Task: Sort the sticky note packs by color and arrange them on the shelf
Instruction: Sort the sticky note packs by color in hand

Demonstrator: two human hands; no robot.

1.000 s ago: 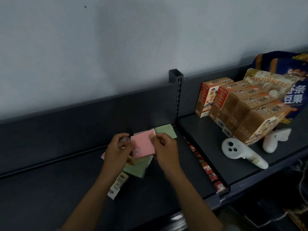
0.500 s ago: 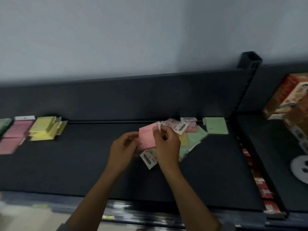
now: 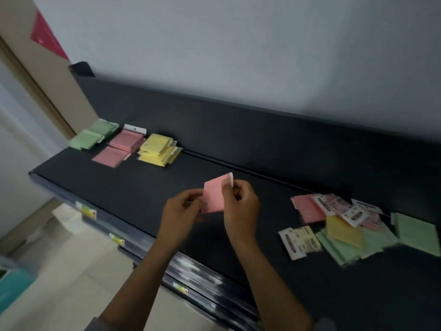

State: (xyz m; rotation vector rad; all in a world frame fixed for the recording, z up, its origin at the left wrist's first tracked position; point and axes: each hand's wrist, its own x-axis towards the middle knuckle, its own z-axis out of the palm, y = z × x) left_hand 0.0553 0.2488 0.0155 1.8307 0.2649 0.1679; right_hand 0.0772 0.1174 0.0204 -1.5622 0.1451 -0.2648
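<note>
Dark metal shelf (image 3: 148, 194) under a pale grey wall (image 3: 238, 56), seen from above in the head view and blurred by motion. Held over the middle of the shelf, clear of its surface: one pink sticky note pack (image 3: 213, 197), pinched at its left edge by the left hand (image 3: 181, 211) and at its upper right corner by the right hand (image 3: 241, 206), fingers of both curled onto it. Sorted at the far left end, against the back panel: green packs (image 3: 93, 134) nearest the end, pink packs (image 3: 119, 146) just beside them, a yellow stack (image 3: 157, 149) next in line and touching the pink. Well apart on the right: an unsorted heap (image 3: 346, 225) of overlapping packs, pink at the back, a yellow one atop green ones, several lying label side up with printed white cards showing; one green pack (image 3: 417, 232) just beside the heap's right edge. Along the shelf's front rail, small price tags (image 3: 88, 212), print too blurred to read. Lower left, a light tiled floor (image 3: 59, 283).
</note>
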